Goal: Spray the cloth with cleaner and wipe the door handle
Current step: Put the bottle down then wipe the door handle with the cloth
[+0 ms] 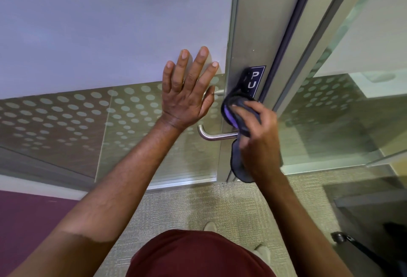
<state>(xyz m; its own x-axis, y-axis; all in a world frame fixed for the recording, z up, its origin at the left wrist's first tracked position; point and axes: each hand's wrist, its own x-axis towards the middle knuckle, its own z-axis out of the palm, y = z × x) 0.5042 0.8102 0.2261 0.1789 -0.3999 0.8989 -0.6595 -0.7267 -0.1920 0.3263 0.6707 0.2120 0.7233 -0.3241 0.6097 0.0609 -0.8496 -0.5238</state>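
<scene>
Left hand [187,91] is flat on the glass door [110,34], fingers straight and spread, palm pressed just left of the metal door frame [248,34], with its fingertips on the frosted upper pane and its wrist over the dotted band below. Right hand [257,135] has its fingers curled round a dark cloth [233,111], bunched with a purple fold showing, and pushes it against the frame right at the root of the door handle [217,136]. The cloth covers the lower part of the blue sign [255,78], where only "PU" reads, and a loose tail of it hangs down below the wrist along the frame's edge. The steel lever itself juts left from the frame, bare along its length, its bent tip sitting under the left wrist, apart from it. To the right of the frame runs a dark seal, then another glass panel. Pale carpet [198,206] lies underfoot, with open floor between the person's feet and the door's bottom rail.
</scene>
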